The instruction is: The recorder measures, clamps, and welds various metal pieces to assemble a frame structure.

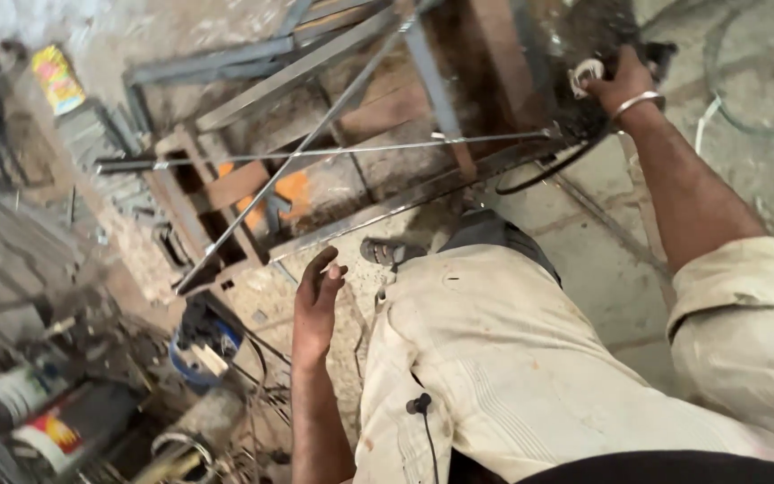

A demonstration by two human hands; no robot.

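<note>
Right hand [618,82] clenched around a dark power tool, likely an angle grinder [595,63], pressed at the far right end of a steel frame [333,206] lying on the concrete floor [602,269]. Black cable [544,170] looping from the tool down past the frame's lower rail. Left hand [317,300] hanging free beside the thigh, fingers [320,266] loosely curled, grasping nothing, well apart from the frame.

Frame already assembled from flat bars and angle sections: long rails joined, crosspieces set, a thin rod [315,152] running across and a second bar crossing it diagonally. Work seemingly at the finishing or joint-dressing stage, judging by the tool sitting at one corner; the rest of the joints look untouched by the tool at this instant, though blur hides the surface detail. No paint on the grey steel; rust-brown on several pieces.

Room for moving: tight on the left, with paint tins [47,430], a blue bucket [203,345], wire scraps and stacked metal crowding the floor close to the left leg. Sandalled foot [387,253] planted just beside the lower rail. Sharp rail ends sticking out toward bottom left, near the bucket. Clearer floor to the right of the right arm, apart from a pale hose or ring [745,81] at top right. Cable lying near the frame's edge, a possible snag.
</note>
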